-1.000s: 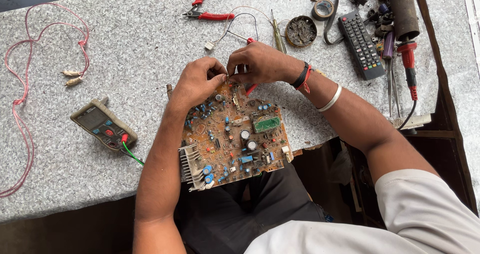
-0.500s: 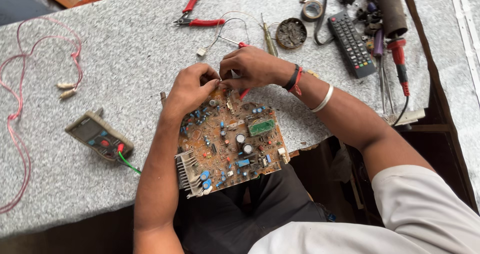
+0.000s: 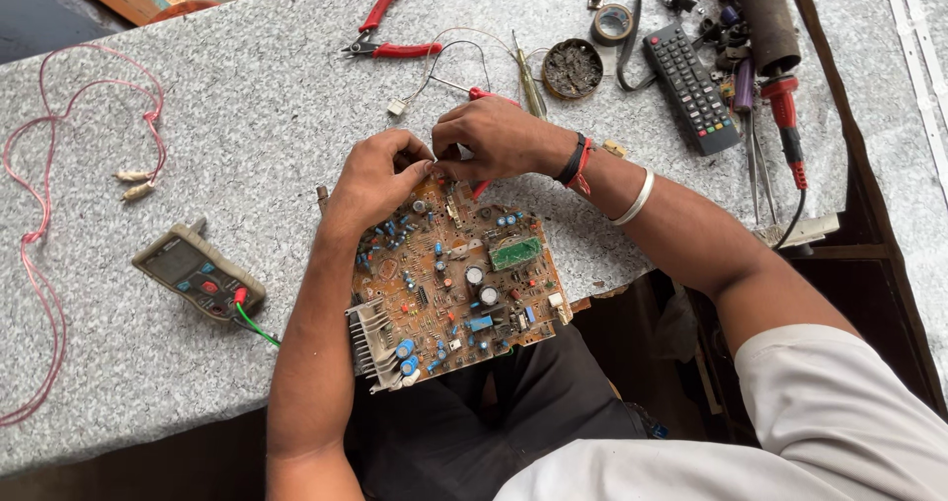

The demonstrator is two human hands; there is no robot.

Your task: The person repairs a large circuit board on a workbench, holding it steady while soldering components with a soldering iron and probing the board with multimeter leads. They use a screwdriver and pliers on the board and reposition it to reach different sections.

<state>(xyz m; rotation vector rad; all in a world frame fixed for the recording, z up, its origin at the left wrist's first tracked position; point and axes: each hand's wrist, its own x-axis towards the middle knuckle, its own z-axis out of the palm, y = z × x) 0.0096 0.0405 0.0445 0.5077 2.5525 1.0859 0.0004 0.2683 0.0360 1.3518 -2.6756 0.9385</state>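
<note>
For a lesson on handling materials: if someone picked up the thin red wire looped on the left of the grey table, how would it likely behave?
The red wire would probably be floppy: it lies in loose, irregular curves. It looks light, being very thin against the table. Its pale end clips might dangle and snag on nearby things.
</note>
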